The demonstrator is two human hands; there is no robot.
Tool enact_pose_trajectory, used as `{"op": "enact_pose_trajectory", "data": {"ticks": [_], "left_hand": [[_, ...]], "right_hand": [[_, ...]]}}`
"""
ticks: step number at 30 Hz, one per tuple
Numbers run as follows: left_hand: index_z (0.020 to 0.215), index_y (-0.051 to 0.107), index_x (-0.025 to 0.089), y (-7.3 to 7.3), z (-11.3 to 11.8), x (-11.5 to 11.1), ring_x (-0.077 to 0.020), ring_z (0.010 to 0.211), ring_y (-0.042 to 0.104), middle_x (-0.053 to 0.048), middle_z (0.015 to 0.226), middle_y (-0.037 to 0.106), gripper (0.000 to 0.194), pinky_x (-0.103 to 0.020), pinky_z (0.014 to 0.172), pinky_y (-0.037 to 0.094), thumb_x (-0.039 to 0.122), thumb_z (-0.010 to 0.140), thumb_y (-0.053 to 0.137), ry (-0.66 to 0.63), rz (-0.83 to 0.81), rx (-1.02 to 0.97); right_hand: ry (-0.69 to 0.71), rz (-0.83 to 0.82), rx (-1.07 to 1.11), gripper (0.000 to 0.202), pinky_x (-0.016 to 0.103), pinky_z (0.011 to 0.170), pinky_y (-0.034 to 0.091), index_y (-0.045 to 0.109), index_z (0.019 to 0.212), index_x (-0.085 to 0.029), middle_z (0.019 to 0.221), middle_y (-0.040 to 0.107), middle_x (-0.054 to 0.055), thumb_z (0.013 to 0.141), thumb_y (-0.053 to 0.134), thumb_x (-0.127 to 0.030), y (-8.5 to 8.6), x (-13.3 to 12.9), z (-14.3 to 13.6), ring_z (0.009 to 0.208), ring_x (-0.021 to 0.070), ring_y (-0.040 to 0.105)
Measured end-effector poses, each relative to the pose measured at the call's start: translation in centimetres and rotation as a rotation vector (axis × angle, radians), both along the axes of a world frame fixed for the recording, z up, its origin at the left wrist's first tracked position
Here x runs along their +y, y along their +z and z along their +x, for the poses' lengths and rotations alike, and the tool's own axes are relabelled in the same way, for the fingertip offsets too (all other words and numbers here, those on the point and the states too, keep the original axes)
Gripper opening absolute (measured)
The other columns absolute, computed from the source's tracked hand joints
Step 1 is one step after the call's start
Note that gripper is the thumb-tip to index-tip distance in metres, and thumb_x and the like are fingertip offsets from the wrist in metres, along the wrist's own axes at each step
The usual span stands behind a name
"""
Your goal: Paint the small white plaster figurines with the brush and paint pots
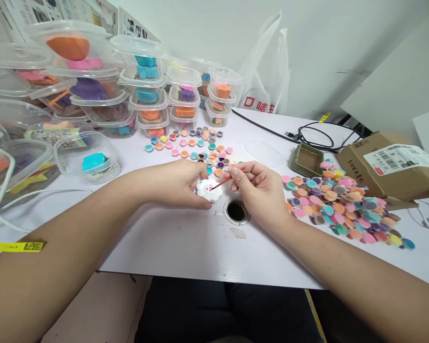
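Note:
Between thumb and fingers, my left hand [184,183] grips a small white flower-shaped piece [208,193] with pink marks at its centre. A thin red paintbrush [224,181] is pinched in my right hand [259,188], its dark tip touching or just over the pink centre. Right behind both hands lie strips of small paint pots [193,155] in many colours. Below the fingers of my right hand is a round hole [236,211] in the white table [186,247].
Stacked clear plastic tubs [148,97] with coloured pieces fill the left and back. At right, a heap of paint pots [346,202] lies before a cardboard box [393,166] and an olive-green tray [306,161]. A black cable [268,129] and a white bag [264,76] are behind.

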State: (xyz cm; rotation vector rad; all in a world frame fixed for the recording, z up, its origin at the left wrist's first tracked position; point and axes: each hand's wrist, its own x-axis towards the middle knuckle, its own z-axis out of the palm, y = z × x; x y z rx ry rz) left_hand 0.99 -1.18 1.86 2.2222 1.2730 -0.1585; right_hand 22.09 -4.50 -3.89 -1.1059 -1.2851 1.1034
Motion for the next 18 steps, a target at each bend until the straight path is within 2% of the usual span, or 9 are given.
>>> {"op": "enact_pose_trajectory", "data": {"ticks": [3,8,18], "left_hand": [[0.101,0.054,0.025,-0.01,0.07,0.06,-0.0195,0.068,0.062,-0.001,0.085,0.069,0.054,-0.03,0.053,0.04,0.069,0.072,0.068,0.004,-0.004,0.008],[0.104,0.056,0.026,0.01,0.16,0.07,-0.0201,0.069,0.062,-0.001,0.084,0.07,0.056,-0.031,0.052,0.04,0.069,0.071,0.069,0.003,-0.003,-0.005],[0.102,0.056,0.025,-0.07,0.09,0.01,-0.0213,0.071,0.064,-0.003,0.088,0.07,0.056,-0.032,0.055,0.041,0.069,0.07,0.069,0.01,-0.003,0.028]], "right_hand": [[-0.013,-0.003,0.015,0.029,0.018,0.055,0.048,0.07,0.088,-0.016,0.073,0.073,0.0,0.084,0.08,-0.044,0.0,0.04,0.12,0.056,0.0063,0.061],[0.002,0.022,0.011,0.028,0.019,0.057,0.051,0.071,0.09,-0.017,0.081,0.076,0.002,0.085,0.079,-0.043,-0.04,-0.02,0.09,0.059,0.0069,0.062],[-0.067,0.091,0.009,0.027,0.021,0.061,0.053,0.071,0.091,-0.018,0.08,0.076,0.002,0.086,0.078,-0.043,0.54,0.3,0.81,0.06,0.0076,0.063]]}}
